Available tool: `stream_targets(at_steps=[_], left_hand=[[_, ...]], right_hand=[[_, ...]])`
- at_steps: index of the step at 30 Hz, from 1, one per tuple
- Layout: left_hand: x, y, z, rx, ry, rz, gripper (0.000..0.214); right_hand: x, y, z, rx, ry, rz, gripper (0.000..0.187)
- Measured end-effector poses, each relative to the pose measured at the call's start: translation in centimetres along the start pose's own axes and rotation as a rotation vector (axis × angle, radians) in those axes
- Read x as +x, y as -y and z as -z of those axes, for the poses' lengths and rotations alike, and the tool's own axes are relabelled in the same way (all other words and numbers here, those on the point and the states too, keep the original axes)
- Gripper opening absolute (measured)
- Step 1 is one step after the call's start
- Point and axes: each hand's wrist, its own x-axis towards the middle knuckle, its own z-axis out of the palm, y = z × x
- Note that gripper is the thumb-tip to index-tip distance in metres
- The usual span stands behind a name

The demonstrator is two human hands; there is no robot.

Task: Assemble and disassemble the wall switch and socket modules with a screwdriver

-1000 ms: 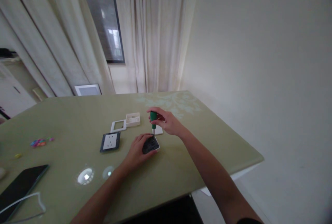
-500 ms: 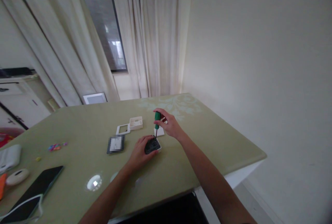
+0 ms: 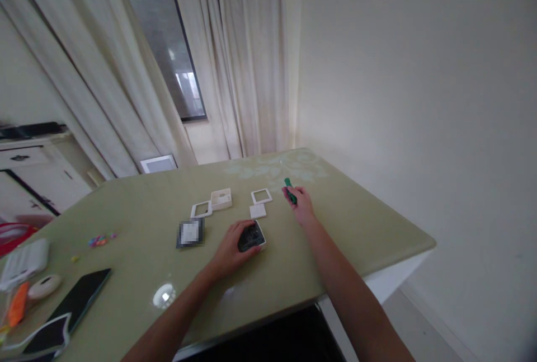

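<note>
Screw work on block judged in hand; screwdriver held clear.
Block is clasped by left hand, inside near edge of counter; screwdriver is gripped by right hand, toward right edge. Further turning would call for screwdriver to be seated.

My left hand and right hand are bare, with slim fingers, their finer detail too small to make out. My left forearm and right forearm are bare too, broadening above narrow wrists.
</note>
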Motion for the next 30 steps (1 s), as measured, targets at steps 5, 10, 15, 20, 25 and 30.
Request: stream_targets(at_steps=[5, 10, 15, 20, 25, 30], left_hand=[[-0.3, -0.8, -0.2, -0.021, 0.137, -0.084, 0.068], [4.4, 2.7, 0.7, 0.033, 0.087, 0.01, 0.046], [9.2, 5.9, 1.1, 0.111, 0.088, 0.057, 0.041], [8.7, 5.7, 1.8, 0.116, 0.05, 0.04, 0.041], [4.0, 2.3, 4.4, 0.06, 0.002, -0.008, 0.053], [-0.8, -1.4, 4.3, 0.016, 0.1, -0.084, 0.038]], right_hand=[[-0.1, -0.7, -0.2, 0.073, 0.029, -0.134, 0.036], [-1.1, -0.7, -0.6, 0.052, 0.107, -0.148, 0.036], [-1.8, -0.8, -1.0, -0.029, 0.158, -0.128, 0.036], [-2.1, -1.3, -1.4, -0.102, 0.154, -0.124, 0.035], [-2.4, -0.9, -1.8, -0.133, 0.141, -0.088, 0.035], [-3.1, -0.5, -2.5, -0.145, 0.146, -0.072, 0.034]])
